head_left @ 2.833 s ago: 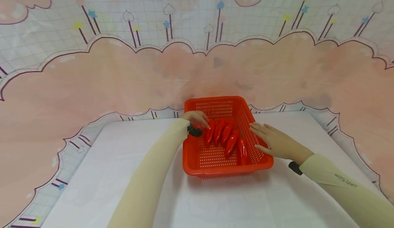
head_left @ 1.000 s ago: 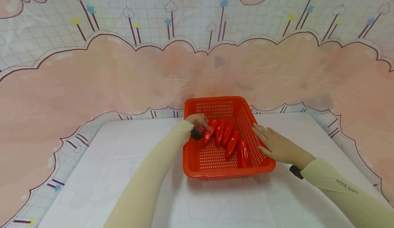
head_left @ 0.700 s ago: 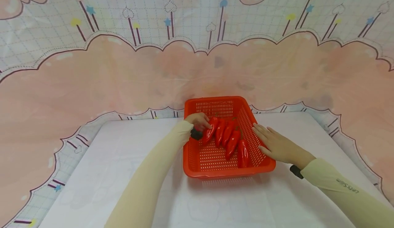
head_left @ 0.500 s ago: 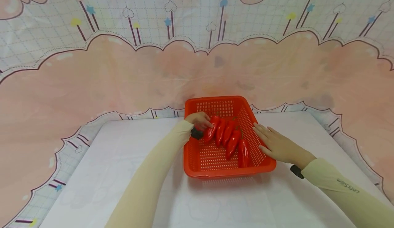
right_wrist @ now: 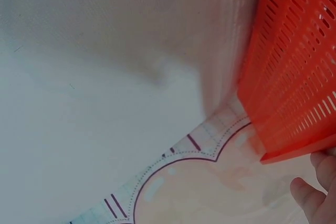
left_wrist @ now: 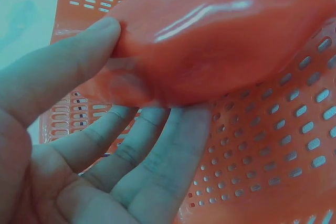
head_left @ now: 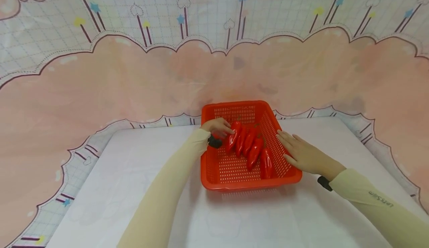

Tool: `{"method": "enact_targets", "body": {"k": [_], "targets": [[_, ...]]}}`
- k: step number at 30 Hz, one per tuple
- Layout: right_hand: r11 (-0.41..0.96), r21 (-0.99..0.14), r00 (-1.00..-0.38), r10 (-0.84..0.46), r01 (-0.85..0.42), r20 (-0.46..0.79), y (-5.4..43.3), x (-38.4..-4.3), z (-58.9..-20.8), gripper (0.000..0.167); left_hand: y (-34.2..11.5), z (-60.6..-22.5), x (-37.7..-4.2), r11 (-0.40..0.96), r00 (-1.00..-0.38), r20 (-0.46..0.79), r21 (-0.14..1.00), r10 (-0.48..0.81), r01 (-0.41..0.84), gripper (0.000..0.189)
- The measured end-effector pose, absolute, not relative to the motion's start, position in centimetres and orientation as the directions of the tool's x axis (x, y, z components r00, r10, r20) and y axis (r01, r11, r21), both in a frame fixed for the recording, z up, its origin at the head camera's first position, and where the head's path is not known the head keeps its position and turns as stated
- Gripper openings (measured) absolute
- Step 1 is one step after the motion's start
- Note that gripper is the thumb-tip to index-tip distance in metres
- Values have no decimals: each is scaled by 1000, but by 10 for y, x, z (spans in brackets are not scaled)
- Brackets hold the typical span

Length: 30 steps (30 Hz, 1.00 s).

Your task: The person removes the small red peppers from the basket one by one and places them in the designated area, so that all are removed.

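Well, looking down through the head view, I see a glossy red pepper (head_left: 235, 137) at the left end of a slanting row inside an orange-red plastic basket (head_left: 251, 184), its green stem toward the far side. The left hand (head_left: 217, 127) pinches it between thumb and fingers. Four other peppers (head_left: 255, 153), just as shiny, lie beside it. The right hand (head_left: 298, 153), fingers straight, holds nothing and rests against the basket's right-hand rim. The basket stands on a white surface (head_left: 134, 158), near its far edge; a printed backdrop (head_left: 134, 84) rises behind, pink clouds under a checked area with stars on sticks.

From the left wrist, the pepper looks smooth and plump, white streaks of light along its skin, the thumb on one side and fingertips on the other. I can't tell whether it touches the basket's slotted floor.

From the right wrist, only part of the right hand shows, in the lower right corner by the rim, with white surface and pink print alongside.
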State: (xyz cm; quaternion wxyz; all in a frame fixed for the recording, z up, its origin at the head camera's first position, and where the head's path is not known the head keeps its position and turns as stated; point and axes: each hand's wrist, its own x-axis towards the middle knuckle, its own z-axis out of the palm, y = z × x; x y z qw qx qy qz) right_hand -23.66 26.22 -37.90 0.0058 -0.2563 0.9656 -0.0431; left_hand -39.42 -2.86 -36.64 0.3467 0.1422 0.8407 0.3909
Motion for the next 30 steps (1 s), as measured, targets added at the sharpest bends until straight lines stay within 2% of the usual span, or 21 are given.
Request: {"method": "enact_targets", "body": {"k": [6, 10, 13, 17, 20, 26, 30], "targets": [[854, -89, -858, -511, -513, 48, 262, -234, -378, 66, -26, -380, -405, 650, -740, -467, 758, 485, -52, 54], [859, -85, -864, -502, -504, 45, 262, -234, -379, 66, -27, -414, -441, 621, -724, -474, 780, 501, -81, 62], [867, -79, -870, -492, -492, 21, 262, -234, -377, 66, -27, -452, -482, 604, -720, -464, 793, 516, -78, 65], [871, -76, -873, -487, -486, 4, 261, -235, -375, 67, -25, -472, -503, 595, -740, -429, 802, 518, -48, 75], [875, -74, -877, -480, -478, -1, 261, -235, -375, 67, -26, -460, -492, 588, -741, -422, 808, 523, -46, 78], [879, -78, -881, -473, -471, -2, 261, -234, -376, 69, -28, -417, -442, 633, -758, -434, 774, 488, -35, 59], [874, -73, -876, -482, -480, 1, 260, -235, -377, 68, -32, -430, -459, 606, -731, -438, 794, 524, -41, 61]]}}
